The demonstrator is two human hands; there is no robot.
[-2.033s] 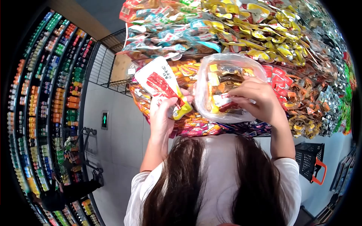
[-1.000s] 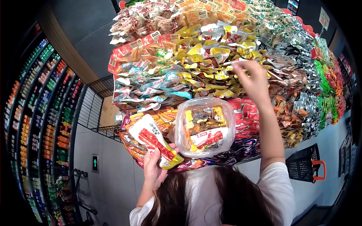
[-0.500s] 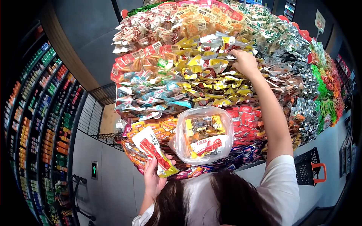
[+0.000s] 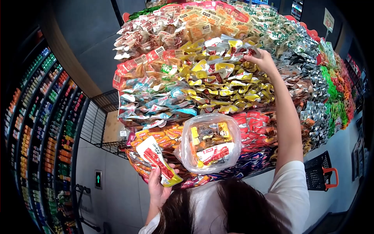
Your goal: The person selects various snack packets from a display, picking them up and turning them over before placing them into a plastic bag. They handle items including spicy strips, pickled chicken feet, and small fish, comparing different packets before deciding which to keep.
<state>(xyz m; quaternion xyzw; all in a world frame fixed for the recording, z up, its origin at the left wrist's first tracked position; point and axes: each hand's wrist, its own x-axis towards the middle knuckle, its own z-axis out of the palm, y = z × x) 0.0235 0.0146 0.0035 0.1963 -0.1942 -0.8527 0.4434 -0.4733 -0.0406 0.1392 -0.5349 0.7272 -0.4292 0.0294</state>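
My left hand (image 4: 159, 187) is closed round the lower part of a white snack packet (image 4: 154, 155) with a red food picture and a yellow-green end. It holds the packet tilted, just left of a clear plastic bag (image 4: 187, 162) whose mouth is spread open. Inside the bag lie several packets, one of them white and red (image 4: 214, 153). Farther back, my right hand (image 4: 263, 62) pinches the edge of a shiny snack packet (image 4: 252, 51) at the right end of the yellow packet rows (image 4: 226, 85). Its fingertips are partly hidden by the packet.
Rows of blue packets (image 4: 159, 102), red packets (image 4: 255, 126) and orange packets (image 4: 165, 136) fill the sloping display. Bottle shelves (image 4: 46, 128) stand at left, beside a wire rack (image 4: 92, 121). A black basket with an orange handle (image 4: 330, 178) is at right.
My right hand has shifted to the right among the yellow packets, its fingers now pinching a packet's edge. My left hand and its packet have barely moved.
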